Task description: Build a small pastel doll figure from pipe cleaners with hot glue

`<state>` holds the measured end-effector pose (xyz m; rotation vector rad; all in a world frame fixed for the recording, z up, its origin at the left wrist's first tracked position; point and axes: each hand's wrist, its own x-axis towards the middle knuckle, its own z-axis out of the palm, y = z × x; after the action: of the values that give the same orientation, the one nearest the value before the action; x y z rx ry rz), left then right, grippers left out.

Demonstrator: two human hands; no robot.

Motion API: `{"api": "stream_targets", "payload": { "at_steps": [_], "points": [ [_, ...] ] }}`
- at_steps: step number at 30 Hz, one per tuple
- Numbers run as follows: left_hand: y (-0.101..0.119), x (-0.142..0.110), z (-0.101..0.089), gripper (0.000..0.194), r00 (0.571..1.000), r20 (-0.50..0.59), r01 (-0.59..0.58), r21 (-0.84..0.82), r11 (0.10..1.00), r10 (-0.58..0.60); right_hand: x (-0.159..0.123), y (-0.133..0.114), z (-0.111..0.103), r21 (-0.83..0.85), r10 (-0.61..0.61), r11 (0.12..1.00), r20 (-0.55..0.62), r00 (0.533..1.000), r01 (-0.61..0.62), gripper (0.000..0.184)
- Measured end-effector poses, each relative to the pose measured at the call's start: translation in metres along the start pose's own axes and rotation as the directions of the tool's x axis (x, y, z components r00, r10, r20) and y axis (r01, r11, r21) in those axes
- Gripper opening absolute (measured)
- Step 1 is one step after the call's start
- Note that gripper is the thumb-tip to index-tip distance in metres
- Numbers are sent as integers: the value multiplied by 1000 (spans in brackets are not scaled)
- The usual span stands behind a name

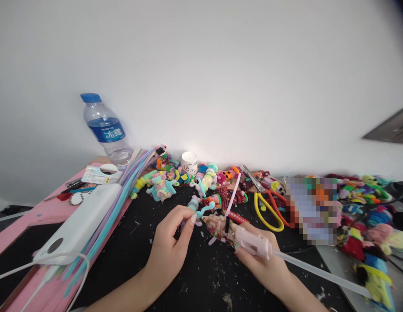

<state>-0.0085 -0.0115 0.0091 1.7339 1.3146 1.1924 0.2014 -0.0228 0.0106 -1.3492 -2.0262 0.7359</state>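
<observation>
My left hand pinches a small pastel pipe-cleaner figure between thumb and fingertips. A light-blue curled pipe-cleaner piece sticks out from it to the right. In my right hand is a pink hot glue gun, its front crusted with coloured fuzz. The gun's nozzle points left, close to the blue piece; whether they touch I cannot tell. A long translucent glue stick runs out of the gun's back end. My left fingers partly hide the figure.
Yellow-and-red-handled scissors lie behind the glue gun. Several pipe-cleaner figures and a white paper cup line the wall. To the left are a water bottle, a bundle of pipe cleaners and a white power bank with a cable.
</observation>
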Motion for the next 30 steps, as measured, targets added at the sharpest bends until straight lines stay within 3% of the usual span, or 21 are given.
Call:
{"api": "stream_targets", "payload": {
  "at_steps": [8, 16, 25, 30],
  "points": [
    [0, -2, 0, 16, 1000, 10, 9, -23, 1000, -9, 0, -1, 1, -50, -13, 999, -67, 998, 10, 12],
    [-1, 0, -1, 16, 1000, 6, -3, 12, 1000, 3, 1, -1, 0, -10, -18, 1000, -7, 1000, 17, 15],
    [0, 1, 0, 16, 1000, -8, -9, 4, 1000, 9, -2, 7, 5, -102, -50, 994, -160, 986, 34, 11],
    [0, 0, 0, 16, 1000, 1, -9, -2, 1000, 9, -5, 12, 8, -99, -50, 995, -156, 986, 35, 12]
  ]
}}
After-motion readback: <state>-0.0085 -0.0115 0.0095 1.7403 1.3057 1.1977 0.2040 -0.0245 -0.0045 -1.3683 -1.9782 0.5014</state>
